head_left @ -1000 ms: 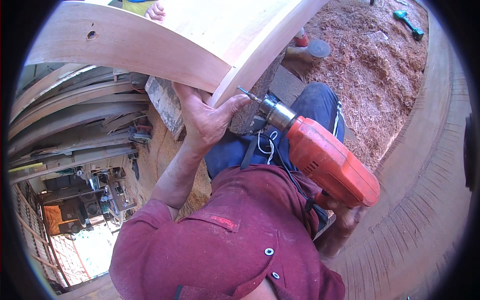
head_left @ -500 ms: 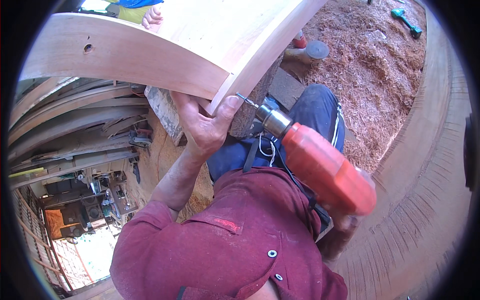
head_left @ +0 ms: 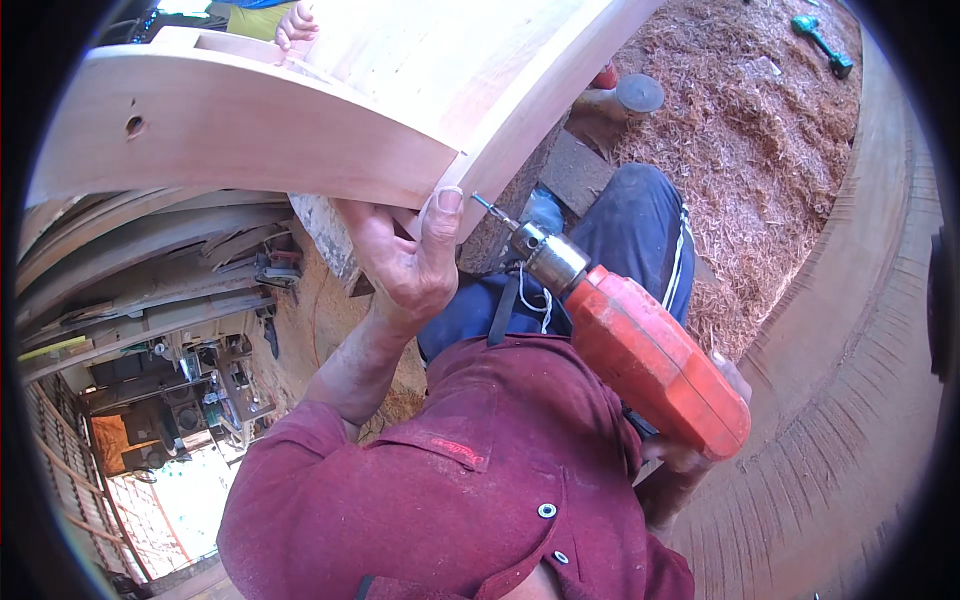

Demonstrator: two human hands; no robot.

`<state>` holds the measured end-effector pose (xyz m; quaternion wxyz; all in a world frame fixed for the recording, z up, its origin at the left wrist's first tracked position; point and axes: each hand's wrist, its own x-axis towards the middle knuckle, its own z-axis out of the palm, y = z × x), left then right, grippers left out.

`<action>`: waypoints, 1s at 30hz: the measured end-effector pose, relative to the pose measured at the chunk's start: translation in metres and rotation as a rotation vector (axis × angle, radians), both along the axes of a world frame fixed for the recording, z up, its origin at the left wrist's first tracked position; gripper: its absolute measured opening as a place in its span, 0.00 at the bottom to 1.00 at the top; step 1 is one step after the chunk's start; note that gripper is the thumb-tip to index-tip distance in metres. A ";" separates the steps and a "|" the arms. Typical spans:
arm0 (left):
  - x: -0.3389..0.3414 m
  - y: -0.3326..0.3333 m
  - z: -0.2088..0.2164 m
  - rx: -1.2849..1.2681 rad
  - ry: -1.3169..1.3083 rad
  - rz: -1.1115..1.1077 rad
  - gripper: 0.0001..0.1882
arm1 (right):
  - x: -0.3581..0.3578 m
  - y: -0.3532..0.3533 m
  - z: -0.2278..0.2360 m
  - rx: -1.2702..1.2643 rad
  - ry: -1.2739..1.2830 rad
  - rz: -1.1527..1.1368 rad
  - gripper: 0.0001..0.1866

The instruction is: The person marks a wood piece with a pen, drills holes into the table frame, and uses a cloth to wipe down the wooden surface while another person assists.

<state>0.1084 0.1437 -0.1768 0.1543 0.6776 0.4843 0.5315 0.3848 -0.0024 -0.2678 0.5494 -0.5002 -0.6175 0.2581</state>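
My left hand (head_left: 405,262) grips the lower corner of a pale wooden frame, thumb on the near face and fingers behind. There a curved board (head_left: 260,130) meets a straight board (head_left: 545,95). A red power drill (head_left: 650,360) is in my right hand (head_left: 685,457), which is mostly hidden behind the drill's body. The metal chuck (head_left: 552,256) holds a thin bit (head_left: 488,206), whose tip is close to the straight board, just right of my left thumb. Whether the tip touches the wood I cannot tell. A knot hole (head_left: 134,125) shows in the curved board.
Another person's hand (head_left: 296,27) rests by the frame's far side. Curved planks (head_left: 150,245) are stacked on the left. Wood shavings (head_left: 740,150) cover the ground at right, with a green tool (head_left: 820,45) on them. A large curved timber (head_left: 820,400) runs down the right.
The curved board's left part has dropped and shifted left, showing more of the frame behind it. My left thumb is straighter. The drill has turned slightly, its bit still by the straight board.
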 end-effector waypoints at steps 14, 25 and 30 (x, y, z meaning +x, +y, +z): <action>-0.004 -0.001 -0.005 0.005 0.071 0.065 0.38 | -0.006 -0.013 0.000 -0.063 -0.116 -0.165 0.56; -0.013 -0.004 -0.009 -0.013 0.086 0.086 0.35 | -0.011 0.000 0.006 0.047 -0.033 -0.162 0.31; -0.016 -0.007 -0.009 -0.015 0.198 0.092 0.37 | -0.009 0.003 0.004 0.081 -0.009 -0.127 0.28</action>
